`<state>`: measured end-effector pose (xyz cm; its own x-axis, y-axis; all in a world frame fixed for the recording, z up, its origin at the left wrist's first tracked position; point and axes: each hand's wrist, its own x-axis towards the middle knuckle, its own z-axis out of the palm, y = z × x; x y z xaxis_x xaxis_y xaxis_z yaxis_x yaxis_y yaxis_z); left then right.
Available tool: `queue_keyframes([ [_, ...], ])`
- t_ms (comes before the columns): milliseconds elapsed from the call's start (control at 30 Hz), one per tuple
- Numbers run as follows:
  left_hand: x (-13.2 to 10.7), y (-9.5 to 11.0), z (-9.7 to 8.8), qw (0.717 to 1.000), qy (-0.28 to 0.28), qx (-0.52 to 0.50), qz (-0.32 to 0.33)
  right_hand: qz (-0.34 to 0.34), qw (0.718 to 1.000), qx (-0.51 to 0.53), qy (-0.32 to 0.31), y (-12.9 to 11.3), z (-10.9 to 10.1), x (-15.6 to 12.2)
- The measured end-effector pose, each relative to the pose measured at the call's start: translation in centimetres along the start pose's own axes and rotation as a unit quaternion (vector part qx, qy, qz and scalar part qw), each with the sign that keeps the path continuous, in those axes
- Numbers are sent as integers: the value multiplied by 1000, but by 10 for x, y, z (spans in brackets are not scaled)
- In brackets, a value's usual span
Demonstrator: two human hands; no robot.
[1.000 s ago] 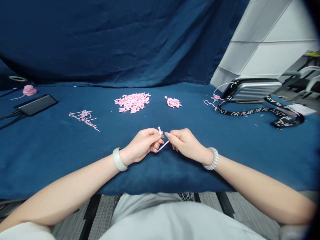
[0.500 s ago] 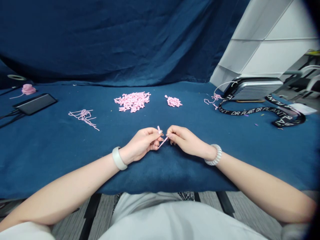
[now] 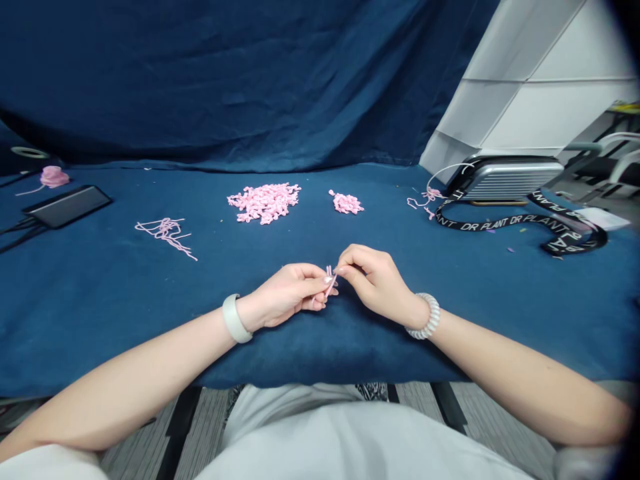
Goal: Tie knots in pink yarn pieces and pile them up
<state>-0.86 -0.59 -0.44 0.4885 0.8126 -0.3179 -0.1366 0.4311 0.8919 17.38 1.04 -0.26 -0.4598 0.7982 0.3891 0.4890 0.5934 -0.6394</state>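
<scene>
My left hand [image 3: 287,295] and my right hand [image 3: 373,280] meet above the blue cloth-covered table [image 3: 120,293]. Both pinch a short pink cord [image 3: 330,283] between thumb and fingers, with a small loop or knot showing at its top end. My fingers hide part of the cord. Beyond my hands lie a large heap of knotted pink cord pieces [image 3: 265,203] and a smaller heap [image 3: 346,203]. A loose tangle of pink cord [image 3: 165,231] lies to the left.
A pink yarn ball [image 3: 54,177] and a black tablet or phone [image 3: 67,206] lie at the far left. At the right are a silver case [image 3: 510,179], a black printed lanyard [image 3: 520,221] and pink cord scraps [image 3: 425,199]. A dark blue curtain [image 3: 200,80] hangs behind.
My hands have drawn closer together and risen slightly. The cord, which slanted out between them, is now bunched upright at my fingertips.
</scene>
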Motion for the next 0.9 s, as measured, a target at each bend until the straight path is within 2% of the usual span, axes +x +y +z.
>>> queue_keyframes([
  [200,1,-1,-2,999,-32,-14,-25,-6,1000,1,-9,1,0,1],
  [400,0,0,0,998,-38,39,-32,-11,999,-1,-33,0,1,0],
  [567,1,-2,0,996,-40,80,-11,-2,998,21,-55,0,1,0],
  [667,0,-3,-1,996,-39,75,3,23,997,49,-50,1,1,2],
  [767,-1,-2,-2,997,-36,70,20,77,992,90,-47,3,-2,5],
  [900,-2,-1,-2,995,-23,87,41,130,978,116,-113,5,-6,8],
])
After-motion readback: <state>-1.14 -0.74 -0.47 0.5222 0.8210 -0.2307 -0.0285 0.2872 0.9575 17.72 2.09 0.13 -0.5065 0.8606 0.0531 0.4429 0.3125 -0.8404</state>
